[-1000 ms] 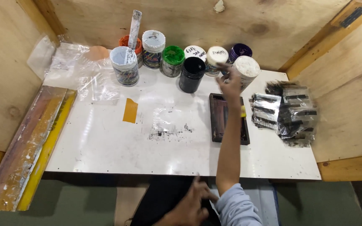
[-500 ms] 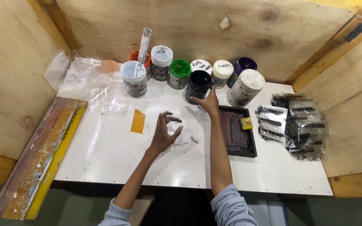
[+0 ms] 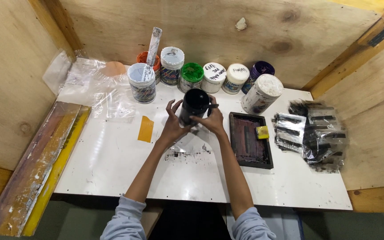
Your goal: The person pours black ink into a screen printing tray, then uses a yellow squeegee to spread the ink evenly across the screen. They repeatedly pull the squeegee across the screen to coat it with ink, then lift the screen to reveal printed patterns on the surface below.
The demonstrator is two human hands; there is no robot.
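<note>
Against the wall at nine o'clock lean long wooden boards (image 3: 32, 169) with a yellow edge, paint-smeared. Next comes a crumpled clear plastic sheet (image 3: 94, 89) at ten o'clock on the white table (image 3: 112, 164), and a small orange-yellow card (image 3: 146, 129) lying flat just below it. Behind, at eleven to one o'clock, runs a row of paint jars (image 3: 201, 75): an open white one with a stick standing by it, an orange one, then white, green and purple lids.

At the centre, the left hand (image 3: 173, 126) holds the side of a black jar (image 3: 194, 106), fingers spread and pressed against its left wall. The right hand (image 3: 211, 120) grips the same jar from the right, fingers curled round it. The jar tilts a little and sits between both palms, just above the table, in front of the jar row. Black smudges (image 3: 187, 155) mark the table at six o'clock.

At three o'clock lies a dark framed tray (image 3: 250, 142) with a small yellow block (image 3: 262, 132) on its right edge, and beyond it a heap of ink-stained plastic bags (image 3: 312, 133).
</note>
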